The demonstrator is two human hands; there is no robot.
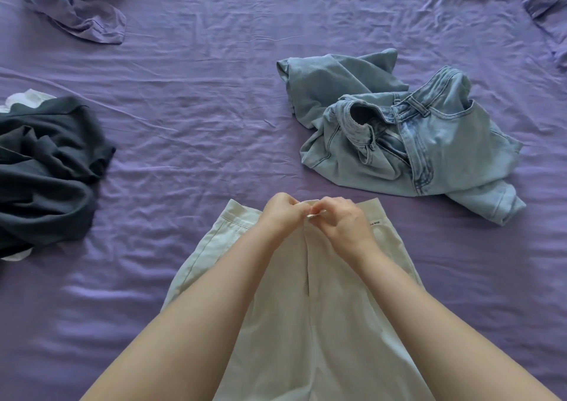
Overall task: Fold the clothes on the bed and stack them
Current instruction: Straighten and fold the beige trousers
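Purple bed sheet (214,100) is looking smooth, faintly sheeny, creased; jeans (399,137) are showing faded matt denim; pale trousers (306,324) matt cloth.

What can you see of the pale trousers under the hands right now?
The pale trousers are off-white, of a light woven cloth, and lie flat on the purple sheet, waistband away from the person. A small label shows near the waistband on the right. A seam or fly runs down the middle. The left hand and right hand both pinch the waistband's centre, at the fastening. The forearms cover much of the legs.
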